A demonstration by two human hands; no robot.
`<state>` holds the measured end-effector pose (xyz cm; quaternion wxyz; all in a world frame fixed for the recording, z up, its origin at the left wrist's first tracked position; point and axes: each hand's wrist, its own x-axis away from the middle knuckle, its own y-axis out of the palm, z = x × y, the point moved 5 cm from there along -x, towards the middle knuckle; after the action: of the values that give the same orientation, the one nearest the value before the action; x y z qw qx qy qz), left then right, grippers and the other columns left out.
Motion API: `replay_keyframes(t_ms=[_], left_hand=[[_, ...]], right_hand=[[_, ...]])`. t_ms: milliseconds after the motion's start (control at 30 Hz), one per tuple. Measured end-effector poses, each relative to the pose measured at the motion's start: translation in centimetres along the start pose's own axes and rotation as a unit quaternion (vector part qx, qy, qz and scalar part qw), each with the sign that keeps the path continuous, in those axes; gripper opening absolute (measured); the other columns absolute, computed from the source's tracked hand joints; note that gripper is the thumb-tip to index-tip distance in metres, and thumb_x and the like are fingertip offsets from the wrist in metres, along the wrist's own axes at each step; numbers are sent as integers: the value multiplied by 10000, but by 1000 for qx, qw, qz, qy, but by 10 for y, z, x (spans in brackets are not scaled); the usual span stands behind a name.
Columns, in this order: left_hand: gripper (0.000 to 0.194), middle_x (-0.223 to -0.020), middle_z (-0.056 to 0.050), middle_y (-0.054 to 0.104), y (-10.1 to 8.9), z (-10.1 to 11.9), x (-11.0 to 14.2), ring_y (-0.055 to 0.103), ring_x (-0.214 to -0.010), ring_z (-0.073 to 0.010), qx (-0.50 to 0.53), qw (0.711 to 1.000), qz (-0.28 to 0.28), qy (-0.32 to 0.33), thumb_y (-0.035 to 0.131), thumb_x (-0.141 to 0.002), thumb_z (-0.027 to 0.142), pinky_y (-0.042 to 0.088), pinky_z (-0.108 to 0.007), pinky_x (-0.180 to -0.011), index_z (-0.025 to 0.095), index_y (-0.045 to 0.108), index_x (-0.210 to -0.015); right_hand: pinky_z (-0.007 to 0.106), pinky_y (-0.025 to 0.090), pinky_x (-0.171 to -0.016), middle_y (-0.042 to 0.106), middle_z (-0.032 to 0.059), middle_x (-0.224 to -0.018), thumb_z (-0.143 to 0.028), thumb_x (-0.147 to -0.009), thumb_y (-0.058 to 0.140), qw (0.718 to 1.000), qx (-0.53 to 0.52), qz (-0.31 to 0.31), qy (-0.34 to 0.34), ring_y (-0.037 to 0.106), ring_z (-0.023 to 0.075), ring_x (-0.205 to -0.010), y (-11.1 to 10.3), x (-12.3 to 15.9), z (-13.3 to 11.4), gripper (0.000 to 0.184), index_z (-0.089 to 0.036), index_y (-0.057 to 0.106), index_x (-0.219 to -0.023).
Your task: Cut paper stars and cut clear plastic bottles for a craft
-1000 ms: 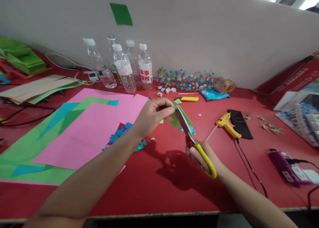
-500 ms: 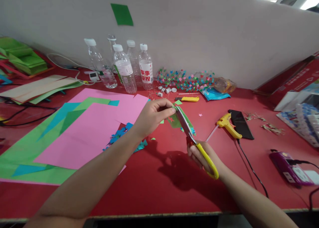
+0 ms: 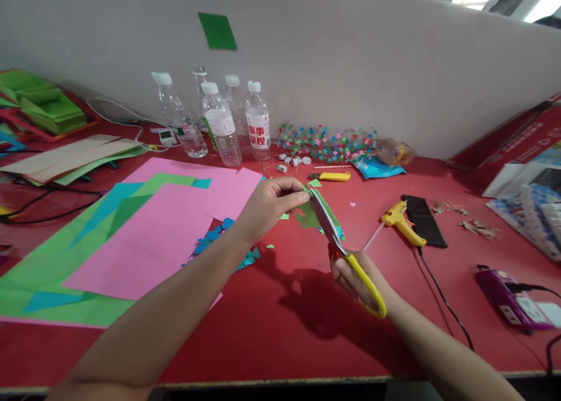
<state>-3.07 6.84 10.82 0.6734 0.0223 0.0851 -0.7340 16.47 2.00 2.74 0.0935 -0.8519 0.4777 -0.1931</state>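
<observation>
Between thumb and fingers, my left hand [image 3: 276, 203] pinches a piece of green paper [image 3: 308, 216] above the table. My right hand [image 3: 357, 275] grips scissors [image 3: 325, 220] with yellow handles, their blades closed or nearly so along the paper's edge, tips close to my left fingertips. Beneath and beside the paper lie small coloured stars [image 3: 340, 234] and green scraps [image 3: 315, 183]. Blue paper cut-outs [image 3: 214, 235] sit partly behind my left forearm.
Pink sheets [image 3: 144, 243] and green sheets cover the left side. Plastic bottles [image 3: 221, 129] stand along the wall, near a star-covered bottle [image 3: 326, 142] on its side. A yellow utility knife [image 3: 335, 176], hot glue gun [image 3: 401, 223], phone [image 3: 423, 220] and purple power strip [image 3: 511, 298] lie rightward.
The view has shifted slightly, so everything sits a little lower in it. Both hands keep their hold on the paper and scissors, with hardly any visible movement.
</observation>
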Motion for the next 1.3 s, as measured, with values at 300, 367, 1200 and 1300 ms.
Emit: replay_keyframes(t_ms=[300,367,1200,1300], left_hand=[[177,-604,28,487,-3,5,1,408,-575,-96,-31,999,5,22,619,-777,305,324,-239,-542,172,601,-662],[178,-608,27,497,-3,7,1,417,-578,-96,-38,999,3,24,616,-778,305,331,-239,-548,171,602,-663],[215,-573,37,472,-6,2,-3,402,-551,-89,-73,997,-21,-3,616,-767,341,319,-231,-532,166,599,-644],[218,-567,41,458,-5,2,-3,388,-546,-87,-68,997,-23,-10,616,-762,345,312,-233,-533,164,597,-641]], right_hand=[[229,278,-388,367,-62,-375,-780,-783,426,1000,-5,-12,-23,325,64,-338,-1,0,-2,605,-224,410,-544],[227,286,-382,368,-63,-373,-773,-778,439,1000,-8,-13,-20,336,67,-339,0,-1,-2,593,-227,408,-550],[224,248,-363,424,-50,-449,-829,-759,397,1000,-10,-24,-2,349,59,-341,1,-3,3,628,-225,384,-586],[226,246,-371,408,-57,-438,-805,-774,411,1000,-9,-20,-8,346,60,-348,1,-3,3,611,-226,376,-580]])
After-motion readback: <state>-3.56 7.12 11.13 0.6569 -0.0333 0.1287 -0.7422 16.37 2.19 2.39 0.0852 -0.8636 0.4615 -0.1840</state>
